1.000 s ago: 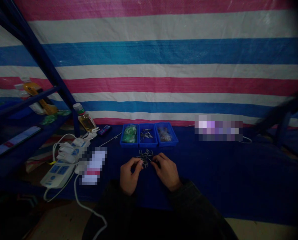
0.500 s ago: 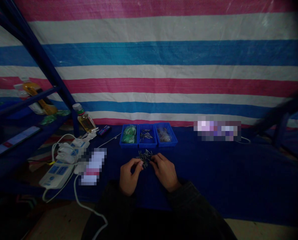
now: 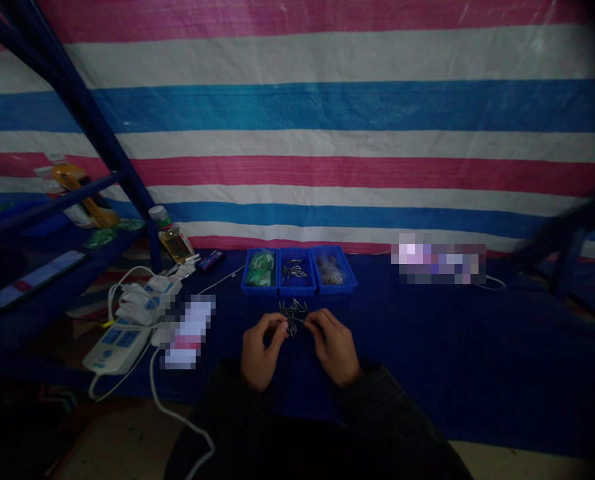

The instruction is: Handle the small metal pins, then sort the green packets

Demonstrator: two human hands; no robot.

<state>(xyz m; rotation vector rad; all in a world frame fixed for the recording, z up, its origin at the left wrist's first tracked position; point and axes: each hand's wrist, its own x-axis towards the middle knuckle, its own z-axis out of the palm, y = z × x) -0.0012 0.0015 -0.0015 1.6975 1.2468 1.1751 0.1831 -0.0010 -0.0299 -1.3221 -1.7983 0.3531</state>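
Note:
A small pile of thin dark metal pieces lies on the blue table between my hands. My left hand is closed at its left edge, thumb and fingertips pinched together; what they hold is too small to name. At the right edge my right hand pinches the end of a thin metal piece. Behind the pile stand three blue trays side by side: the left tray with green packets, the middle tray with loose metal pieces, the right tray with a clear plastic bag.
On the left lie a white power strip with plugs and cables, and a blurred phone. A bottle stands behind them beside a blue metal frame. A pixelated object lies at the back right.
My right hand has shifted slightly, its fingertips now nearer together at the pile's right edge. My left hand stays pinched. The whole view has moved a little.

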